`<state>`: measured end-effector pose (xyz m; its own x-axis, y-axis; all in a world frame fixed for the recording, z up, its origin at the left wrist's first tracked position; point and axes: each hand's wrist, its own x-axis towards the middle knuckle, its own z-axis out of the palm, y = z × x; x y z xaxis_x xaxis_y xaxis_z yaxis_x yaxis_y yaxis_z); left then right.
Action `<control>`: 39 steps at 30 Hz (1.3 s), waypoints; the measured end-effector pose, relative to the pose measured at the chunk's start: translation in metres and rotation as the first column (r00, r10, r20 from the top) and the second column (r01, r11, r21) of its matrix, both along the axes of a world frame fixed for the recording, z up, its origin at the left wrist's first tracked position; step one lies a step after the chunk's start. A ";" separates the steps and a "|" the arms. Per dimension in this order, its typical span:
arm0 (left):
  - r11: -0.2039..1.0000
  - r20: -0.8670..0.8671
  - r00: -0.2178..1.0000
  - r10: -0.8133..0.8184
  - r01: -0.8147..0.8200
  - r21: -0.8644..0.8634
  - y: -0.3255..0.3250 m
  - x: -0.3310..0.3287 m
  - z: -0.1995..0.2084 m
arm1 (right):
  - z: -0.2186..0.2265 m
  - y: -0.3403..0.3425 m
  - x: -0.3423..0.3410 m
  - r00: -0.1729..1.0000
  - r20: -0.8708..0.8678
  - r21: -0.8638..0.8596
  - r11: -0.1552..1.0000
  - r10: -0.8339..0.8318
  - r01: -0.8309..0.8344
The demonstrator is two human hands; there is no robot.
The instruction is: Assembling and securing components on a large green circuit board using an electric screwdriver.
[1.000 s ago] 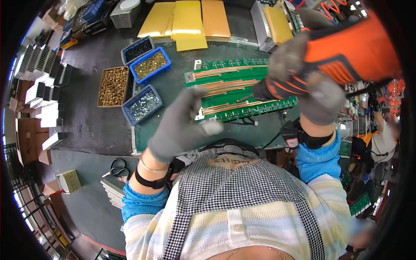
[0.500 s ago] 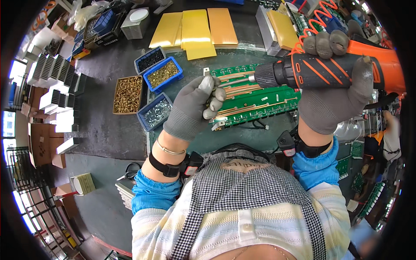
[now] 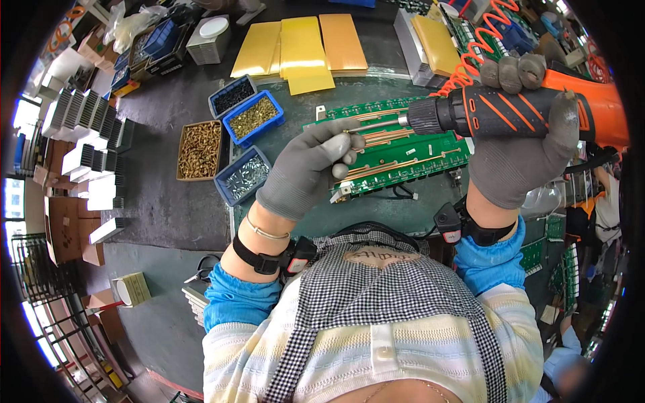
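Observation:
My right hand [image 3: 521, 161], in a grey glove, is wrapped around an orange and black power screwdriver [image 3: 500, 113], which lies level with its bit [image 3: 383, 125] pointing left. At the bit's tip, my gloved left hand [image 3: 302, 164] is closed, thumb and index finger pinched together. Whatever sits in that pinch is too small to make out. Below both hands lies a long green circuit board [image 3: 430, 144] with copper-coloured bars across it and a metal bracket at its near left corner. My left hand hides part of the board's left end.
Left of the board stand a box of brass-coloured fasteners [image 3: 199, 151], a blue bin of small brass parts [image 3: 281, 111], a bin of silver screws [image 3: 247, 176] and a bin of black parts [image 3: 234, 96]. Yellow sheets [image 3: 306, 54] lie behind. A coiled orange hose [image 3: 470, 57] hangs at the back right.
The screwdriver and my right hand have shifted slightly right. My left hand has moved right too, and its index finger now stretches to the bit's tip.

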<state>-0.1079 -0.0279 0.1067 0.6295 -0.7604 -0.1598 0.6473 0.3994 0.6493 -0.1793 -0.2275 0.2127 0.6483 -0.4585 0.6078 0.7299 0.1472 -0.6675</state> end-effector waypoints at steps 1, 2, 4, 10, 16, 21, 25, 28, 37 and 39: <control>0.998 0.042 0.999 -0.028 0.026 0.052 0.000 0.001 -0.001 | 0.001 -0.002 0.001 0.995 0.043 0.009 0.996 0.088 -0.089; 0.999 0.061 0.998 -0.034 0.034 0.013 0.000 0.001 -0.002 | 0.001 -0.004 0.001 0.984 0.084 0.010 0.987 0.158 -0.159; 0.998 0.080 0.997 -0.025 0.020 0.064 0.000 0.002 -0.004 | 0.000 -0.007 0.000 0.981 0.072 -0.012 0.984 0.177 -0.177; 0.997 0.073 0.997 -0.016 0.011 0.071 -0.001 -0.001 -0.008 | -0.001 -0.004 -0.006 0.995 0.022 -0.085 0.991 0.102 -0.100; 0.990 0.172 0.984 0.046 -0.068 0.123 -0.004 -0.003 -0.011 | 0.001 -0.002 -0.005 0.994 -0.008 -0.004 0.994 0.105 -0.105; 0.985 0.255 0.963 0.086 -0.121 0.125 -0.006 -0.002 -0.010 | -0.001 -0.005 -0.002 0.997 -0.044 0.080 0.995 -0.061 0.064; 0.975 0.279 0.959 0.046 -0.104 0.198 -0.008 0.000 -0.008 | -0.003 -0.011 0.001 0.996 0.017 0.087 0.992 0.090 -0.091; 0.943 0.398 0.918 0.009 -0.141 0.303 -0.007 0.001 -0.005 | -0.005 -0.014 0.003 0.996 0.024 0.095 0.991 0.089 -0.091; 0.906 0.501 0.863 -0.068 -0.157 0.393 -0.007 -0.001 -0.001 | -0.009 -0.009 0.005 0.999 -0.010 0.158 0.986 0.051 -0.049; 0.917 0.508 0.858 -0.077 -0.139 0.373 -0.008 0.000 -0.002 | -0.010 -0.007 0.005 0.999 -0.018 0.146 0.988 0.044 -0.040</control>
